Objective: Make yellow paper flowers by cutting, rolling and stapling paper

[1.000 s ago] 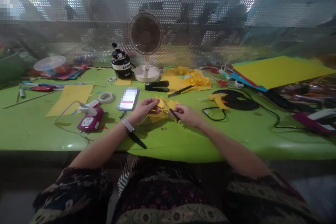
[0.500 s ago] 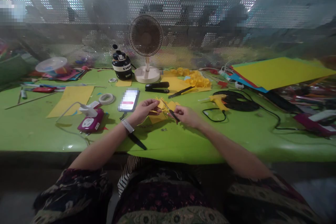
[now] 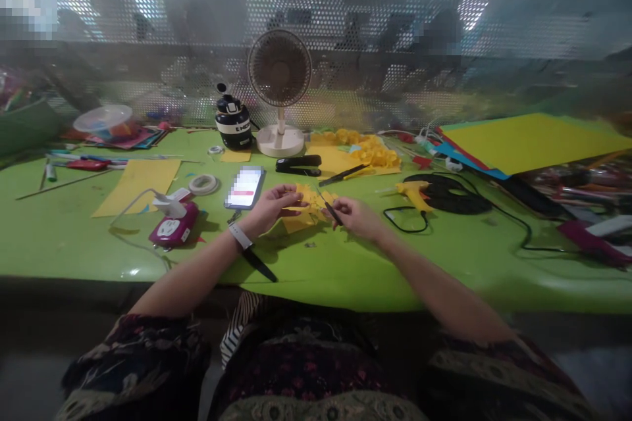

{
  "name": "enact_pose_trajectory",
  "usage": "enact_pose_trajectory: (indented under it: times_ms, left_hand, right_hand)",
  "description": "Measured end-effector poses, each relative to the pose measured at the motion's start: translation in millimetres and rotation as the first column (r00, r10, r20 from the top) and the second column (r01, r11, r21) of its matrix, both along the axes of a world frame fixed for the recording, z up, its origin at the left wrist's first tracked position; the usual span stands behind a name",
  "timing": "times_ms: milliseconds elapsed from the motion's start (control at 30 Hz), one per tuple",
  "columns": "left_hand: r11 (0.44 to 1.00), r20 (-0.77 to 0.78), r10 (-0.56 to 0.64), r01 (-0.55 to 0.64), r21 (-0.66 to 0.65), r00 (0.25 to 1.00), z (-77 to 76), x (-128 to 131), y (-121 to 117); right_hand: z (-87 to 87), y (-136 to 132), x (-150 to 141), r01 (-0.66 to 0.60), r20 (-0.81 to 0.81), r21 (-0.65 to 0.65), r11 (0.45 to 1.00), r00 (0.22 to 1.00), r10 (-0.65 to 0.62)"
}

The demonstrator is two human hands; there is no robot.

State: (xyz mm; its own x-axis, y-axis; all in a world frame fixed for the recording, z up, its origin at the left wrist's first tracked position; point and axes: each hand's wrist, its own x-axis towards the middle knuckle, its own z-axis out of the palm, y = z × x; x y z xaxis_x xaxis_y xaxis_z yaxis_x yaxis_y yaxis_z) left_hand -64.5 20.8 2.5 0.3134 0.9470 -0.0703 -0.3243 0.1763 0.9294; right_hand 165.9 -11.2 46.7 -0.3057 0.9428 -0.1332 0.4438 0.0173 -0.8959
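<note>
My left hand point(image 3: 273, 208), with a pale watch strap on its wrist, is closed on a piece of yellow paper point(image 3: 307, 195) with a ragged, fringed edge. A slim tool with a dark handle point(image 3: 333, 213) and a thin metal tip is gripped in my right hand point(image 3: 356, 217); its exact kind is hard to make out. The tip points up and left, close to the yellow paper. Under the hands lies another flat yellow piece point(image 3: 296, 221) on the green tabletop point(image 3: 340, 276). Fingers hide part of the paper.
Beyond my hands are a stapler point(image 3: 298, 164), a fan point(image 3: 280, 138), a bottle point(image 3: 234, 125) and yellow crumpled paper shapes point(image 3: 378, 152). To the left lie a phone point(image 3: 244, 187), tape point(image 3: 203, 184) and a purple power socket point(image 3: 172, 227). A yellow glue gun point(image 3: 415, 195) lies right.
The view has shifted slightly. My right hand and its tool have drawn a little to the right of the fringed paper, which my left hand still holds.
</note>
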Motion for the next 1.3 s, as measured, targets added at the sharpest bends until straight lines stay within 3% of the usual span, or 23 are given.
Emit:
enact_pose_trajectory:
  times_ms: [300, 467, 833, 1300]
  left_hand:
    - [0.999, 0.07, 0.038, -0.036, -0.027, 0.997, 6.1, 5, -5]
    - [0.999, 0.026, 0.029, -0.028, -0.034, 0.999, 8.0, 5, -7]
    - [0.998, 0.007, 0.031, -0.032, 0.051, 0.999, 7.5, 3, -6]
    - [0.994, -0.042, 0.013, -0.008, 0.106, 0.999, 9.8, 6, -10]
  right_hand:
    - [-7.8, 1, -1, -0.095, -0.008, 0.004, 0.995, 0.995, 0.095]
    - [-9.9, 3, -2, -0.123, -0.034, -0.015, 0.992, 0.992, 0.123]
    - [-13.3, 10, 8, -0.237, -0.05, -0.09, 0.967, 0.971, 0.234]
    - [-10.4, 6, 4, -0.2, -0.015, -0.077, 0.977, 0.98, 0.2]
